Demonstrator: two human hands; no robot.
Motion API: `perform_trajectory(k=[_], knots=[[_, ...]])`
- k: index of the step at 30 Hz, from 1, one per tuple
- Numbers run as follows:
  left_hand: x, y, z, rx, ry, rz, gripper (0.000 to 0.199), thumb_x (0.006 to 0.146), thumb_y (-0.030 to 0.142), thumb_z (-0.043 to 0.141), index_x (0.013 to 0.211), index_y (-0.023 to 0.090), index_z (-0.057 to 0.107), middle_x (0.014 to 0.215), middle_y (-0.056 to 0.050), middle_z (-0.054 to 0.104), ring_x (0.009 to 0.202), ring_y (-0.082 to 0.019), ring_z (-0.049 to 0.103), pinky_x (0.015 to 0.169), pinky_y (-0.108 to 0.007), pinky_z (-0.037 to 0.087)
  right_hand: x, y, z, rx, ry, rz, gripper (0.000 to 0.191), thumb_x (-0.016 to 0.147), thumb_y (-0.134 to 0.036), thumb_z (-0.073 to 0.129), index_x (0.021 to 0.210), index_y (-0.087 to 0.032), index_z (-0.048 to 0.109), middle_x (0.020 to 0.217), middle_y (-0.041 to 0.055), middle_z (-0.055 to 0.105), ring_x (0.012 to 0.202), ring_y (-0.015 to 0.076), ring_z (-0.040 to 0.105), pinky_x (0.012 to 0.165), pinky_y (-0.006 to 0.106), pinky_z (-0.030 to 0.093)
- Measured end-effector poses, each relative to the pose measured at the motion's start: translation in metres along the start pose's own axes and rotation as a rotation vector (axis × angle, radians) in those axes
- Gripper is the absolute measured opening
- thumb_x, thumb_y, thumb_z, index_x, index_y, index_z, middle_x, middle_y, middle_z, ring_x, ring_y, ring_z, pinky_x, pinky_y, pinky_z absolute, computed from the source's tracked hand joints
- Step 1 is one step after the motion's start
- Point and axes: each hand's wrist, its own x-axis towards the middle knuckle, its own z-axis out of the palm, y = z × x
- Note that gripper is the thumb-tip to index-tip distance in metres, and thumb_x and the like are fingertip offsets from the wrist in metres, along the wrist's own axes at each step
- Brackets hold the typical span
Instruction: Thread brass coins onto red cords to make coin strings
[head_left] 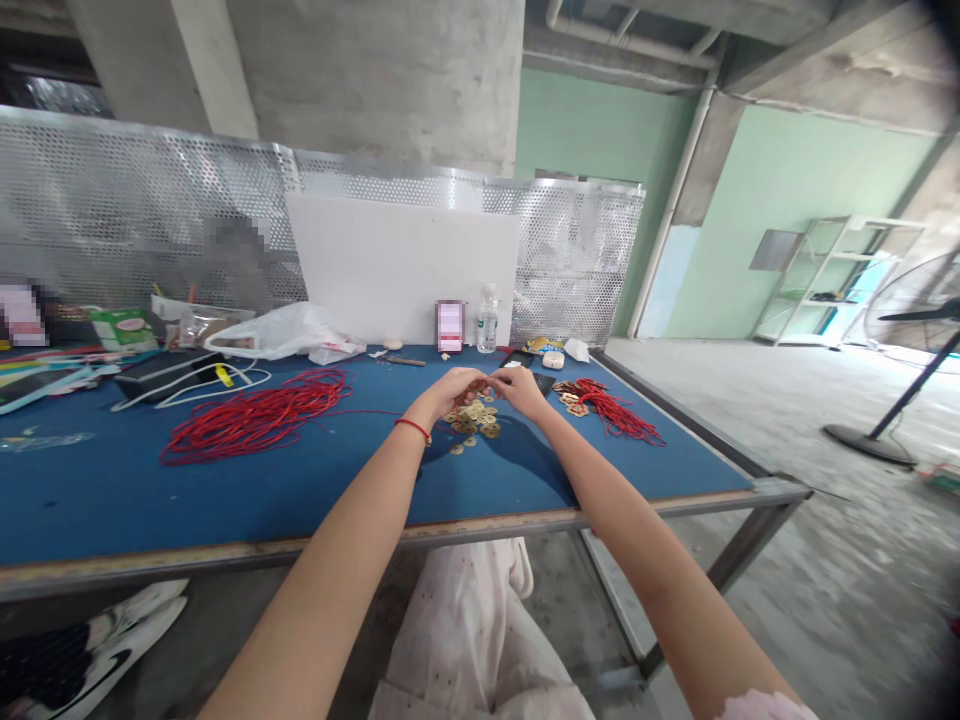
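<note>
— Where left hand [455,390] and right hand [521,387] meet in a pinch, what is held?
— Too small to tell. Coins [487,430] lie just beneath, presumably for easy reach; cord [255,418] left and bundle [621,412] right, probably set apart against tangling; phone [450,327] upright beyond.

Coins [490,431] on table [360,500], cord [251,415] left, bottle [487,327] behind
</note>
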Motion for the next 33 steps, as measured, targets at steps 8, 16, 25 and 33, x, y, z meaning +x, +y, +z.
perform_trajectory(k=[8, 16, 25, 33], knots=[[0.001, -0.006, -0.003, 0.137, -0.089, 0.035, 0.040, 0.071, 0.047, 0.075, 0.068, 0.014, 0.052, 0.056, 0.003, 0.042, 0.042, -0.005, 0.033, 0.039, -0.018, 0.017, 0.002, 0.005, -0.004, 0.134, -0.079, 0.071, 0.026, 0.077, -0.033, 0.058, 0.059, -0.015, 0.066, 0.048, -0.0018, 0.055, 0.049, 0.0093, 0.043, 0.051, 0.021, 0.030], [-0.004, 0.004, -0.003, -0.099, -0.230, -0.068, 0.033, 0.073, 0.035, 0.076, 0.066, 0.013, 0.053, 0.058, 0.003, 0.040, 0.042, -0.002, 0.028, 0.038, -0.014, 0.018, 0.002, -0.006, -0.008, 0.387, -0.042, 0.228, 0.014, 0.063, -0.029, 0.064, 0.058, -0.016, 0.068, 0.042, -0.0050, 0.044, 0.045, 0.0073, 0.033, 0.046, 0.022, 0.024], [-0.003, 0.007, -0.004, -0.111, -0.245, -0.123, 0.031, 0.078, 0.027, 0.067, 0.058, 0.013, 0.048, 0.056, 0.001, 0.040, 0.038, -0.001, 0.026, 0.034, -0.013, 0.018, 0.006, 0.000, -0.012, 0.440, 0.083, 0.269, 0.016, 0.058, -0.031, 0.065, 0.059, -0.015, 0.069, 0.042, -0.0050, 0.041, 0.046, 0.0074, 0.030, 0.047, 0.023, 0.020], [-0.006, 0.010, -0.005, -0.112, -0.249, -0.081, 0.032, 0.077, 0.032, 0.070, 0.063, 0.011, 0.051, 0.059, 0.000, 0.045, 0.040, -0.001, 0.029, 0.034, -0.012, 0.022, 0.008, 0.006, -0.016, 0.426, 0.140, 0.213, 0.023, 0.057, -0.037, 0.064, 0.058, -0.015, 0.069, 0.044, -0.0035, 0.045, 0.049, 0.0085, 0.033, 0.049, 0.024, 0.023]])
